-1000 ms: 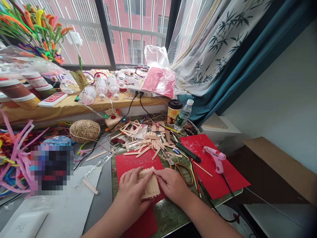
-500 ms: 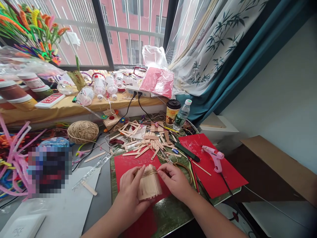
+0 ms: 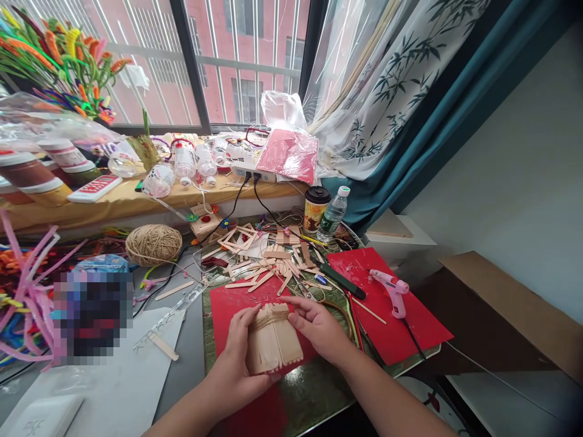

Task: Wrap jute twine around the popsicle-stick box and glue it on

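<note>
Lower centre: craft-stick piece [image 3: 269,349], gripped by left hand [image 3: 235,353]; right hand [image 3: 319,326] touched twine [image 3: 269,319], grip unclear; winding wanted steady tension.

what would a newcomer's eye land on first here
Probably the twine-bound wooden-stick piece, low in the middle, held in the left hand with the right hand at its right edge. The pink glue gun on the right-hand red sheet and bright flowers at upper left also stand out.
</note>
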Available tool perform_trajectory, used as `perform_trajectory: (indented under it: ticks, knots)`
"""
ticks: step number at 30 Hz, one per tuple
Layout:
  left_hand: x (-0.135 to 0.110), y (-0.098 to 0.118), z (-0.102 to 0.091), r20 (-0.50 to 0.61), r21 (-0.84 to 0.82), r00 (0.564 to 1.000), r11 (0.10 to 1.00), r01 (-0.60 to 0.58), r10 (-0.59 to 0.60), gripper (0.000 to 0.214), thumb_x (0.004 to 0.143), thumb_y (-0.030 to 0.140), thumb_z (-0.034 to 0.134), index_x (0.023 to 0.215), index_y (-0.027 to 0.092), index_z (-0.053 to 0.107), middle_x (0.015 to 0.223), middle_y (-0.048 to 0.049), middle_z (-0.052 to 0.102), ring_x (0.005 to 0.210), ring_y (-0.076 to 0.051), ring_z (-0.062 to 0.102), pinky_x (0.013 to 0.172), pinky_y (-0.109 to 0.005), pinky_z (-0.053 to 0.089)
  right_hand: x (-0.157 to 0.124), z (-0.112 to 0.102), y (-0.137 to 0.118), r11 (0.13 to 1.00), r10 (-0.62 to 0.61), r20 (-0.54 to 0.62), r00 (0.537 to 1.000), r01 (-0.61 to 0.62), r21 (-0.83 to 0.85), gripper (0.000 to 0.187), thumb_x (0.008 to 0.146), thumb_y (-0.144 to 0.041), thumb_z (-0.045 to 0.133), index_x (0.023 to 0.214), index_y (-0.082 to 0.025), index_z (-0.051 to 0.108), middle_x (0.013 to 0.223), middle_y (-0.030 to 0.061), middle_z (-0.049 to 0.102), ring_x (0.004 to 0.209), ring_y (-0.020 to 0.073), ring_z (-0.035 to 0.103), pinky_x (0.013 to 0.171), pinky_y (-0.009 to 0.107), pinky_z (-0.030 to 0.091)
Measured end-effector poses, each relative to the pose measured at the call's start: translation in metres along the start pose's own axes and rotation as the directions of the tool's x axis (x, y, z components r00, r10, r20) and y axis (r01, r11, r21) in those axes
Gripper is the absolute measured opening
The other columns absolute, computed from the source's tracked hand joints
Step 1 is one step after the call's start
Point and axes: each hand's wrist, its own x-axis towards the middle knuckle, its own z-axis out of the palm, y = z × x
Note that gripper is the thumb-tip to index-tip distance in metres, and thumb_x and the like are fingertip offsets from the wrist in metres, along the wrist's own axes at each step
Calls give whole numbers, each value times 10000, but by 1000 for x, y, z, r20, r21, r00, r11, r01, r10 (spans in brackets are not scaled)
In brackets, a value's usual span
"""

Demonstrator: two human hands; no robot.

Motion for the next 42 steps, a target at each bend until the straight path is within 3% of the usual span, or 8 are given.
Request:
perform_trajectory:
  ticks: [4,8,13,21,27,33,38,42]
  knots:
    - [1,-4,1,141,-188,990,981,56,-30,948,823,240,749,1586,277,187,1533,-157,461,1403,-348,521,1163,-533,479,0,8,1,994,32,-30,999,-29,110,606,769,-663,838,1150,-212,701,844,16,691,768,175,642,752,313,521]
    - [1,-5,3,211,-147,975,984,100,-68,1066,801,210,788,1640,272,135,1516,-177,524,1330,-356,601,1072,-505,563,-4,14,-4,993,28,-23,999,-25,115,559,796,-624,836,1143,-216,675,798,-14,654,734,160,626,730,294,515]
    - [1,2,-5,90,-7,995,1000,30,-30,1325,691,268,919,1668,325,27,1677,-192,302,1512,-429,407,1190,-621,431,-7,20,-12,1000,20,-1,1000,-20,-2,450,883,-561,782,1153,-220,669,764,-46,587,709,136,564,713,267,476]
    - [-4,1,-7,-22,77,999,997,-28,30,1071,727,395,912,1590,345,280,1540,-170,298,1464,-434,406,1172,-600,443,-8,32,10,996,-41,35,999,39,75,456,943,-548,720,1280,-246,666,854,-8,613,789,153,583,761,280,470]
    - [-8,-7,-8,-139,-45,987,995,-86,79,950,778,527,787,1541,300,268,1474,-157,321,1410,-397,419,1164,-574,424,-10,24,17,983,-57,2,998,56,-175,537,965,-529,688,1413,-239,630,758,-44,480,694,141,469,677,272,391]
    - [-1,-9,-9,-54,-176,996,981,-76,67,907,782,488,736,1528,295,256,1466,-142,361,1347,-355,498,1149,-529,443,-4,8,10,967,16,2,1000,-15,-253,418,900,-493,743,1168,-172,715,702,-63,436,635,126,413,613,256,348]
    - [7,-8,-19,157,47,984,996,77,-83,959,714,272,820,1518,286,297,1525,-146,433,1409,-370,491,1177,-533,444,-1,-9,-5,878,45,-42,998,-60,-475,243,890,-373,734,1066,-207,723,698,-61,459,623,126,445,582,247,332]
    - [6,-9,-19,149,160,986,986,52,-76,1078,750,365,865,1608,269,218,1625,-177,384,1483,-395,440,1209,-571,427,0,-4,-18,762,26,-24,999,-35,-647,164,888,-318,721,1023,-226,737,740,-31,591,655,142,530,595,256,340]
